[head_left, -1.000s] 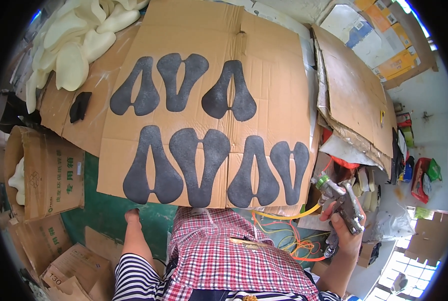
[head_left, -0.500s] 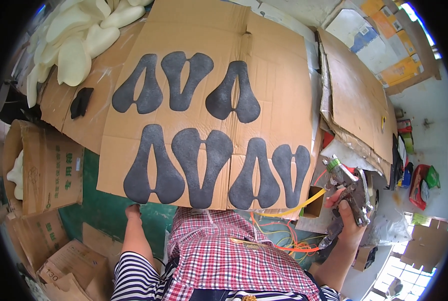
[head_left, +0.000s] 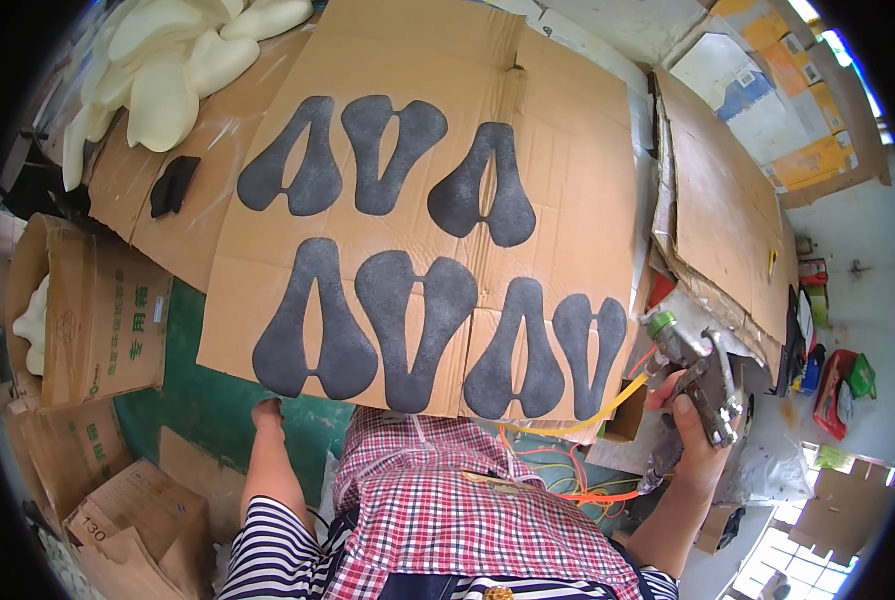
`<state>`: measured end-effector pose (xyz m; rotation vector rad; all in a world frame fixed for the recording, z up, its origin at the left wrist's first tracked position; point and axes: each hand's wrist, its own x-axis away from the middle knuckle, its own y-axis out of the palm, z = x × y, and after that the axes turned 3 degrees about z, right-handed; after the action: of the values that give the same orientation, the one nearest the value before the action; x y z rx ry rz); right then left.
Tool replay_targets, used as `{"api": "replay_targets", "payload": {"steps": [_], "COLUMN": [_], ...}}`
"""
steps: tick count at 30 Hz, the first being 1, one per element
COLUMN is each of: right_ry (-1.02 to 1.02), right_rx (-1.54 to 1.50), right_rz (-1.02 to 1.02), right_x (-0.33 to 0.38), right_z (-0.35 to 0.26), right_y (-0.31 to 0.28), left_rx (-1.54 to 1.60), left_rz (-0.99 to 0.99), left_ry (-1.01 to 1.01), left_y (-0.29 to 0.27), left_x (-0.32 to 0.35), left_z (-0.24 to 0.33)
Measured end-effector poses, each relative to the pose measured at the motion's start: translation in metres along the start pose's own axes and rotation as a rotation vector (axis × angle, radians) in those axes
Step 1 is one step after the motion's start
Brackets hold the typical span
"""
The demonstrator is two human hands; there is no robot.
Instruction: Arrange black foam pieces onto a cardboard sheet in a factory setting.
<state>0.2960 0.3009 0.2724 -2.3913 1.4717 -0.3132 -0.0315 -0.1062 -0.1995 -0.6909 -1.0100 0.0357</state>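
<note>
Nearest the camera is the person's checked apron (head_left: 447, 510) over striped sleeves (head_left: 267, 550), with both forearms coming up from the lower edge. The right hand (head_left: 692, 435) is closed around the grip of a metal spray gun (head_left: 702, 375), held off the right edge of the cardboard sheet (head_left: 567, 180) with its nozzle end pointing up and left toward the sheet's lower right corner. A yellow hose (head_left: 592, 415) runs from the gun down toward orange tubing (head_left: 577, 490) lying by the apron.

The left hand (head_left: 265, 412) reaches up to the lower edge of the cardboard sheet and goes under it; its fingers are hidden, so I cannot tell whether it grips the sheet or only props it.

On the sheet lie seven dark grey saddle-shaped pieces in two rows: four in the near row (head_left: 407, 325), three in the far row (head_left: 387, 155), alternately pointing up and down, lying close side by side.

To the left stand brown cartons (head_left: 97, 320). Farther off, at the upper left, a small black piece (head_left: 172, 185) lies on another cardboard, and beyond it a heap of cream foam shapes (head_left: 177, 60). At the right, more flattened cardboard (head_left: 727, 210) leans beside the sheet.
</note>
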Motion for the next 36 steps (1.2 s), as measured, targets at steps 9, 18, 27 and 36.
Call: {"api": "replay_targets", "payload": {"steps": [9,18,27,36], "right_ry": [0.024,0.027,0.042,0.033], "right_rx": [-0.09,0.017,-0.122,-0.125], "right_rz": [-0.143,-0.209,-0.114,-0.203], "right_x": [0.013,0.024,0.027,0.035], "right_z": [-0.001,0.004,0.005,0.011], "right_y": [0.0,-0.011,-0.01,-0.021], "left_rx": [0.036,0.095,0.043,0.006], "left_rz": [0.032,0.023,-0.045,-0.027], "left_ry": [0.007,0.029,0.051,0.06], "left_y": [-0.007,-0.001,0.003,0.002], "left_x": [0.008,0.006,0.022,0.027], "left_z": [0.003,0.009,0.009,0.004]}}
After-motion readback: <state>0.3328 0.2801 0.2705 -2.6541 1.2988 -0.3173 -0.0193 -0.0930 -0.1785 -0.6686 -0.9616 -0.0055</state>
